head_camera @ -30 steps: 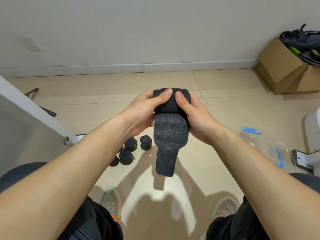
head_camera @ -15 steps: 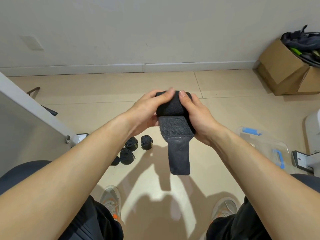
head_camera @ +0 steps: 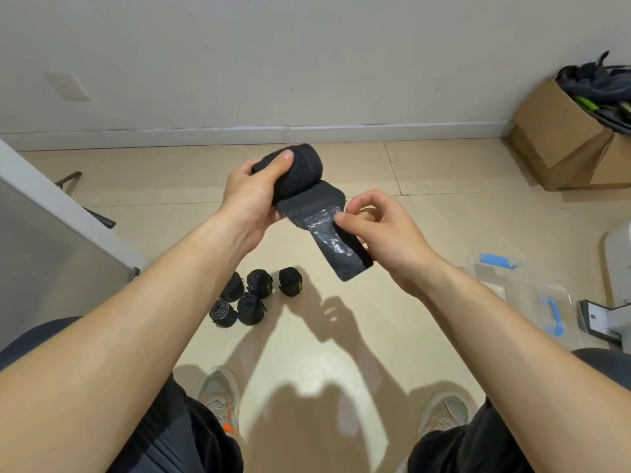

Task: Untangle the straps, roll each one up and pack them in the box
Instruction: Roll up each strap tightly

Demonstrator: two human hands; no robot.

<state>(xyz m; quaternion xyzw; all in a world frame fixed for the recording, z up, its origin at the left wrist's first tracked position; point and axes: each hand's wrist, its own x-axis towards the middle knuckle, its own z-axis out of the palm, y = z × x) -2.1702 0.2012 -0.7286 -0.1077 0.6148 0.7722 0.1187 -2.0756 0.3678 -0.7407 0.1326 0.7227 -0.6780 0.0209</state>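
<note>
Hands have parted since half a second ago, when both cupped the roll with thumbs side by side on top. Now the left hand (head_camera: 251, 196) alone grips the rolled part of the black woven strap (head_camera: 304, 172), held in the air above the floor, fingers curled round it and thumb pressed on its top. The right hand (head_camera: 389, 237) has come off the roll and pinches the loose tail (head_camera: 345, 254) between thumb and fingertips. The tail, which hung straight down before, now slants toward the near right with its glossy patch facing up.

Beige tiled floor (head_camera: 341, 343) lies below, with a cluster of five rolled black straps (head_camera: 259, 284) on it, near left of the hands. A clear plastic box with blue clips (head_camera: 526, 288) sits at the right. A brown cardboard carton (head_camera: 560, 138) holding dark gear stands in the far right corner against the pale wall (head_camera: 307, 63). A slanted white panel (head_camera: 41, 199) crosses the left side, and grey-and-orange trainers (head_camera: 218, 394) show at the near edge.
</note>
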